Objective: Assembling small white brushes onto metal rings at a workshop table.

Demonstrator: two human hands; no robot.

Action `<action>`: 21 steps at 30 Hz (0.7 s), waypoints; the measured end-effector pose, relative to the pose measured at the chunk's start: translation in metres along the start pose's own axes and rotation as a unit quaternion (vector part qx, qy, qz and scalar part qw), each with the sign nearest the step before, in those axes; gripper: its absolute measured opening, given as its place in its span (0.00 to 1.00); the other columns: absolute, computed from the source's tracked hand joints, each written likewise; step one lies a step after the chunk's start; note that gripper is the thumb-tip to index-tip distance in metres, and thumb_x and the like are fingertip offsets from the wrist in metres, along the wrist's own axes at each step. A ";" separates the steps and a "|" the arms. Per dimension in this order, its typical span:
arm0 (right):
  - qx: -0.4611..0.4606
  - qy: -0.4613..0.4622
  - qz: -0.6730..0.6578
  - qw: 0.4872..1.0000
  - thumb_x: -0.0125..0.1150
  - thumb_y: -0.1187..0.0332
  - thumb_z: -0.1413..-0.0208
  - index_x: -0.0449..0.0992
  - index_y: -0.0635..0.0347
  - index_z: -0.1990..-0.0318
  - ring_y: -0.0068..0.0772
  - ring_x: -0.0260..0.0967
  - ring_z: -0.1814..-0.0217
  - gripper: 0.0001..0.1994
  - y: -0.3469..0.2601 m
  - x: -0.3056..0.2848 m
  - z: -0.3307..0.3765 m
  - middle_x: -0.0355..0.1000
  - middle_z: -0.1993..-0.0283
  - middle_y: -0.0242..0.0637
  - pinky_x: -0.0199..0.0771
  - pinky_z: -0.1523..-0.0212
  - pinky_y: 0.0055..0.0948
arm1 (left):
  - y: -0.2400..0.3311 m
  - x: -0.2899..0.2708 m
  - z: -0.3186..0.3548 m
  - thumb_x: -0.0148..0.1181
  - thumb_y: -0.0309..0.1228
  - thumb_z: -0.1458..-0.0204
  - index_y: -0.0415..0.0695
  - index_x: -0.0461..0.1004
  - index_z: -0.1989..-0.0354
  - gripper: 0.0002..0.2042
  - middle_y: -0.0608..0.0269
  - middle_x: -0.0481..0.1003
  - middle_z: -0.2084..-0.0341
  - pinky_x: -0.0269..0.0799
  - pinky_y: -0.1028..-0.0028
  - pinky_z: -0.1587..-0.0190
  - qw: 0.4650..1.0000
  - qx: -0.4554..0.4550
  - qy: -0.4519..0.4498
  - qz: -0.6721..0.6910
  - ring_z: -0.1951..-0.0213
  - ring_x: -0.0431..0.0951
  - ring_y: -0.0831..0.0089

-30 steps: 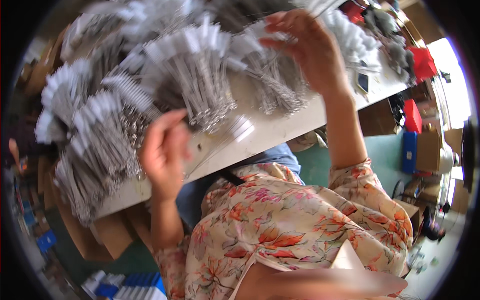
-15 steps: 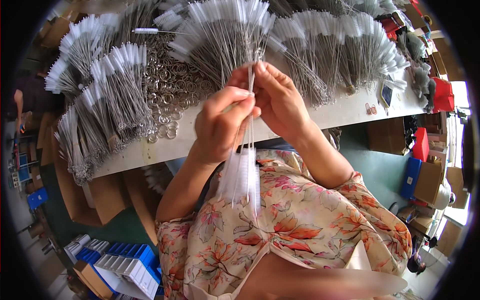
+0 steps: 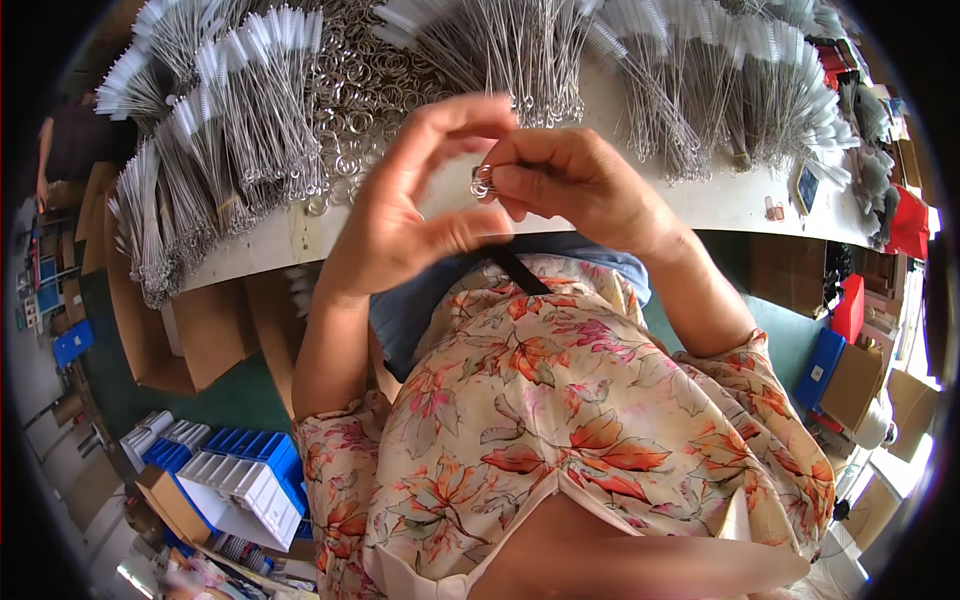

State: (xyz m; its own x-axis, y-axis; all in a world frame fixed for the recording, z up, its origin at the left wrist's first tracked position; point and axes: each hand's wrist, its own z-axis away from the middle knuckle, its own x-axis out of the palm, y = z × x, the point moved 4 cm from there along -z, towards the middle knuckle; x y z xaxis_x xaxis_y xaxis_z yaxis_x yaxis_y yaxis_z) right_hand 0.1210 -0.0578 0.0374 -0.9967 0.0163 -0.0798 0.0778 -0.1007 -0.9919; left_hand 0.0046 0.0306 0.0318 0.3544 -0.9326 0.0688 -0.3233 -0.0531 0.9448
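My right hand (image 3: 585,185) is closed, thumb against fingers, over the near side of the table. Several small silvery wire loops (image 3: 482,182) stick out from its fingertips, like the looped handle ends of the thin brushes; the rest of what it holds is hidden. Facing it, my left hand (image 3: 425,190) is open, thumb and fingers spread wide and slightly blurred, with nothing in it. Beyond both hands lies a bundle of wire-handled brushes (image 3: 530,70), loops toward me. Left of that bundle is a heap of loose metal rings (image 3: 370,75).
More white-bristled brushes are piled on the left (image 3: 255,100) and right (image 3: 735,95) of the white table (image 3: 265,245). A dark rectangular object (image 3: 806,188) lies near the right edge. Below the table stand an open cardboard box (image 3: 215,345) and blue-and-white bins (image 3: 245,480).
The brushes that hung bristles-down between both hands no longer show there. My left hand has let go and spread its fingers. My right hand has turned, with wire loops at its fingertips.
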 end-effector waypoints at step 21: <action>-0.085 0.091 0.346 0.930 0.58 0.71 0.52 0.75 0.57 0.69 0.38 0.71 0.72 0.03 0.050 -0.008 0.036 0.71 0.67 0.35 0.72 0.71 0.32 | -0.042 -0.015 0.084 0.61 0.26 0.54 0.40 0.69 0.75 0.07 0.62 0.73 0.77 0.68 0.76 0.77 0.834 -0.092 0.211 -0.501 0.79 0.73 0.74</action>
State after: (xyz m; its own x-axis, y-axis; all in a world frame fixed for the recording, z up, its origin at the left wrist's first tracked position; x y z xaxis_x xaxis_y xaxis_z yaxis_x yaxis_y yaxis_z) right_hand 0.1315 -0.0991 -0.0076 -0.6868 0.1761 -0.7052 0.7173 0.0079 -0.6967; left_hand -0.0611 0.0168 -0.0356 0.6556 -0.2408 -0.7157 0.4484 -0.6384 0.6256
